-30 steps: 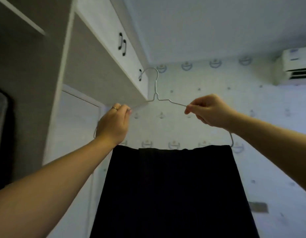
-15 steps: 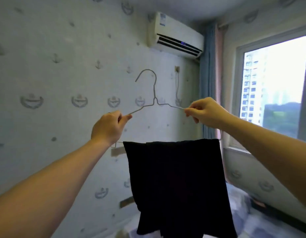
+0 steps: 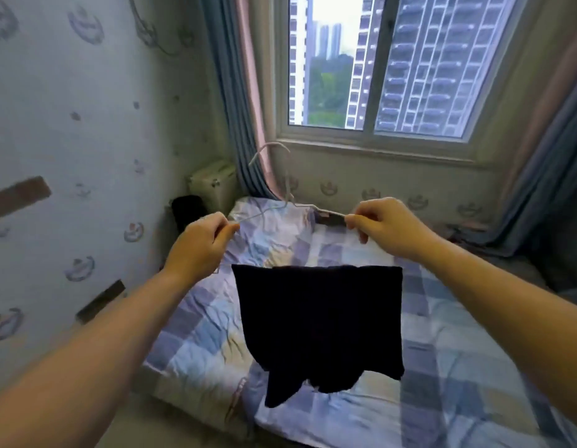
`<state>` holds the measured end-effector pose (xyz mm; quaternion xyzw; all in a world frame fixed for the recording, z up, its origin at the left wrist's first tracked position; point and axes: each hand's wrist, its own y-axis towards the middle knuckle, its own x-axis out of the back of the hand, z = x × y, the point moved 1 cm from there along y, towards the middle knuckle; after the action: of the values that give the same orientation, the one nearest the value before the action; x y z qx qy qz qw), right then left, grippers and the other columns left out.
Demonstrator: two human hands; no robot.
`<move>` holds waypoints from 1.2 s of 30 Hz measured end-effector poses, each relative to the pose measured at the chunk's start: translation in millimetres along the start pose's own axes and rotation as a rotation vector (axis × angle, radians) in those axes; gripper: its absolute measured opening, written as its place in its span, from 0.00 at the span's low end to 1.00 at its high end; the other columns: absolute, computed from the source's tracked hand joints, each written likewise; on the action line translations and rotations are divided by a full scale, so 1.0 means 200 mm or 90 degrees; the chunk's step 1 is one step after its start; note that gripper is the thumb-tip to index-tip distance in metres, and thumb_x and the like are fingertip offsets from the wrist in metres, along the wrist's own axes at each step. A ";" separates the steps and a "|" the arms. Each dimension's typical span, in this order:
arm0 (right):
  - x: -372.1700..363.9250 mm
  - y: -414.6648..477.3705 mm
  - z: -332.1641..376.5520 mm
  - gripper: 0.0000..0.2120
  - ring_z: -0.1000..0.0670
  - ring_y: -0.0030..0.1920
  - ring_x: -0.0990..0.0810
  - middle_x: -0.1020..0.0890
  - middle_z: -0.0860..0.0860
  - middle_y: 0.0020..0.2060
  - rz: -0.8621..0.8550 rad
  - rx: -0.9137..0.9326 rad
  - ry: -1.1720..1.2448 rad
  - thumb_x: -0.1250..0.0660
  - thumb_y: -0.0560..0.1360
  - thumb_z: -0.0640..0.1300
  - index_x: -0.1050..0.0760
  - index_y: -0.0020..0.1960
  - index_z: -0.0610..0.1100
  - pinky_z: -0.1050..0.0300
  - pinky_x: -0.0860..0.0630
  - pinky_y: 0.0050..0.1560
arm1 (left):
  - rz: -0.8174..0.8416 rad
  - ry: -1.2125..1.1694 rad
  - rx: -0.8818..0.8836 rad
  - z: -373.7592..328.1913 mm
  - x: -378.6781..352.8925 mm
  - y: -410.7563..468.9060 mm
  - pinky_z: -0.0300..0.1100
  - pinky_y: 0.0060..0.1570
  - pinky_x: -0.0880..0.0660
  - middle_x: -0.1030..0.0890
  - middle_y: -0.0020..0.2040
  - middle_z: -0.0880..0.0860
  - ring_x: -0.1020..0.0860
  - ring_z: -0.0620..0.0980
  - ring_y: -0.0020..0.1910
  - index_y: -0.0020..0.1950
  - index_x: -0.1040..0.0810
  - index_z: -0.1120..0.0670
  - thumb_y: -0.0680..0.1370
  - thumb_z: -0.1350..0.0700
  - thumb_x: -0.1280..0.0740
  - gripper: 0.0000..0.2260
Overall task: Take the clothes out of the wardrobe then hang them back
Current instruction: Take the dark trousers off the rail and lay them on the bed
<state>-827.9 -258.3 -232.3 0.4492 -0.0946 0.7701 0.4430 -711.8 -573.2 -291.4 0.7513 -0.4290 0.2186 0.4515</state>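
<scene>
The left hand [image 3: 196, 245] pinches the left shoulder of a thin wire hanger [image 3: 329, 211] between thumb and curled fingers. The right hand [image 3: 387, 229] pinches the right shoulder of the same hanger in the same way, fingers curled around the wire. Both arms are extended forward, and the hanger is held roughly level, with its hook pointing up and curving to the left. A dark garment [image 3: 319, 318] is draped over the hanger's lower bar, between and below the two hands. It hangs freely in the air, and its uneven lower edge ends above the bed [image 3: 442, 367] without visibly touching it. The type of garment cannot be determined. The bed carries a checked cover in blue, lilac and pale yellow, and it stands against the patterned wall [image 3: 70, 124] on the left. A window [image 3: 371, 59] lies beyond the head of the bed, showing high-rise buildings and trees. A blue and pink curtain [image 3: 235, 108] hangs to the left of the window. A pale case [image 3: 212, 184] stands in the corner beneath this curtain, with a dark object [image 3: 187, 210] just beside it.
</scene>
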 end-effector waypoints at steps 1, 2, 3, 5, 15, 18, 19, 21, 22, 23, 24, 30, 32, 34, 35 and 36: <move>-0.02 -0.04 -0.07 0.12 0.53 0.31 0.22 0.18 0.51 0.29 0.004 -0.025 0.009 0.34 0.79 0.47 0.20 0.38 0.48 0.61 0.27 0.39 | 0.016 -0.019 -0.012 0.01 -0.09 0.01 0.49 0.33 0.35 0.28 0.32 0.51 0.28 0.50 0.32 0.37 0.30 0.54 0.81 0.47 0.37 0.16; -0.03 -0.08 -0.14 0.12 0.52 0.32 0.21 0.18 0.52 0.30 0.009 -0.049 0.019 0.35 0.80 0.47 0.19 0.39 0.49 0.60 0.25 0.40 | 0.035 -0.035 -0.023 0.01 -0.17 0.01 0.49 0.33 0.34 0.28 0.31 0.51 0.29 0.50 0.32 0.36 0.32 0.53 0.81 0.47 0.37 0.17; -0.05 -0.12 -0.20 0.11 0.51 0.33 0.21 0.17 0.52 0.30 0.015 -0.074 0.028 0.35 0.80 0.47 0.19 0.40 0.49 0.60 0.24 0.41 | 0.053 -0.050 -0.033 0.01 -0.25 0.02 0.50 0.34 0.34 0.29 0.31 0.52 0.29 0.51 0.31 0.36 0.32 0.53 0.81 0.48 0.37 0.17; -0.06 -0.18 -0.33 0.10 0.52 0.35 0.21 0.18 0.52 0.32 0.022 -0.118 0.047 0.36 0.80 0.47 0.19 0.43 0.48 0.60 0.24 0.42 | 0.083 -0.066 -0.046 0.00 -0.40 0.03 0.50 0.33 0.35 0.30 0.30 0.51 0.29 0.49 0.31 0.35 0.33 0.53 0.82 0.49 0.36 0.17; -0.23 -0.25 -1.07 0.11 0.58 0.26 0.28 0.17 0.50 0.32 0.043 -0.246 0.115 0.37 0.81 0.44 0.18 0.43 0.45 0.64 0.32 0.33 | 0.229 -0.042 -0.037 -0.01 -1.11 0.16 0.50 0.33 0.33 0.30 0.31 0.49 0.29 0.52 0.32 0.36 0.32 0.52 0.82 0.49 0.36 0.15; -0.33 -0.18 -1.32 0.11 0.57 0.27 0.28 0.17 0.51 0.31 0.099 -0.271 0.138 0.37 0.81 0.44 0.19 0.43 0.46 0.58 0.29 0.33 | 0.266 0.006 -0.004 0.05 -1.30 0.20 0.46 0.31 0.37 0.30 0.31 0.49 0.30 0.50 0.31 0.37 0.32 0.53 0.82 0.47 0.37 0.16; -0.37 -0.15 -1.39 0.11 0.54 0.27 0.27 0.17 0.52 0.32 0.123 -0.282 0.150 0.37 0.81 0.44 0.19 0.43 0.47 0.55 0.27 0.33 | 0.282 0.019 0.010 0.07 -1.36 0.21 0.45 0.30 0.38 0.30 0.30 0.48 0.31 0.47 0.31 0.36 0.32 0.52 0.81 0.47 0.37 0.16; -0.45 -0.09 -1.54 0.10 0.52 0.26 0.26 0.17 0.50 0.32 0.169 -0.305 0.177 0.38 0.81 0.42 0.20 0.44 0.45 0.53 0.26 0.33 | 0.318 0.040 0.039 0.11 -1.47 0.23 0.43 0.30 0.39 0.30 0.31 0.48 0.31 0.45 0.31 0.36 0.32 0.51 0.81 0.46 0.37 0.16; -0.49 -0.06 -1.60 0.10 0.52 0.26 0.26 0.16 0.49 0.33 0.190 -0.315 0.183 0.38 0.81 0.41 0.21 0.45 0.45 0.53 0.25 0.34 | 0.337 0.049 0.061 0.15 -1.53 0.24 0.44 0.31 0.39 0.29 0.31 0.48 0.30 0.46 0.31 0.36 0.32 0.50 0.81 0.46 0.37 0.16; -0.53 -0.02 -1.66 0.09 0.52 0.27 0.25 0.16 0.49 0.35 0.207 -0.325 0.181 0.38 0.81 0.41 0.21 0.46 0.44 0.54 0.24 0.35 | 0.353 0.057 0.087 0.19 -1.58 0.25 0.45 0.32 0.38 0.28 0.31 0.49 0.29 0.48 0.33 0.36 0.32 0.50 0.81 0.45 0.37 0.16; -0.57 0.02 -1.71 0.09 0.51 0.29 0.24 0.16 0.49 0.36 0.220 -0.333 0.172 0.39 0.81 0.41 0.21 0.47 0.43 0.55 0.24 0.37 | 0.366 0.062 0.115 0.23 -1.64 0.26 0.46 0.33 0.36 0.27 0.32 0.50 0.28 0.51 0.34 0.37 0.30 0.51 0.81 0.45 0.37 0.16; -0.83 0.32 -2.07 0.07 0.43 0.48 0.19 0.16 0.47 0.43 0.226 -0.379 0.053 0.36 0.80 0.41 0.19 0.48 0.44 0.50 0.24 0.53 | 0.382 0.069 0.212 0.45 -2.07 0.39 0.45 0.41 0.35 0.23 0.41 0.53 0.25 0.56 0.45 0.44 0.24 0.56 0.81 0.46 0.37 0.14; -0.95 0.40 -2.22 0.08 0.41 0.54 0.23 0.17 0.47 0.49 0.210 -0.383 -0.072 0.35 0.80 0.46 0.17 0.52 0.47 0.50 0.27 0.55 | 0.375 0.115 0.197 0.53 -2.24 0.42 0.47 0.45 0.33 0.21 0.45 0.55 0.26 0.58 0.50 0.46 0.23 0.55 0.81 0.44 0.38 0.15; -1.09 0.48 -2.36 0.10 0.40 0.56 0.24 0.17 0.47 0.51 0.199 -0.408 -0.156 0.37 0.80 0.48 0.17 0.53 0.49 0.49 0.28 0.55 | 0.372 0.220 0.171 0.64 -2.43 0.45 0.51 0.51 0.34 0.19 0.48 0.52 0.27 0.58 0.55 0.48 0.21 0.51 0.81 0.41 0.40 0.16; -1.16 0.51 -2.45 0.10 0.39 0.55 0.23 0.17 0.46 0.52 0.195 -0.429 -0.160 0.37 0.80 0.48 0.17 0.53 0.49 0.49 0.26 0.55 | 0.376 0.246 0.169 0.69 -2.54 0.46 0.51 0.52 0.34 0.19 0.49 0.51 0.27 0.58 0.56 0.49 0.21 0.50 0.81 0.40 0.40 0.16; -1.24 0.54 -2.53 0.10 0.38 0.54 0.22 0.17 0.44 0.52 0.185 -0.448 -0.150 0.37 0.79 0.46 0.17 0.53 0.48 0.48 0.25 0.54 | 0.387 0.242 0.180 0.75 -2.65 0.47 0.52 0.52 0.34 0.19 0.50 0.51 0.26 0.58 0.56 0.49 0.21 0.50 0.81 0.40 0.41 0.16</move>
<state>-1168.2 -195.1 -690.6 0.3373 -0.4656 0.6883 0.4424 -1085.0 -487.4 -698.8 0.5906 -0.5067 0.5348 0.3293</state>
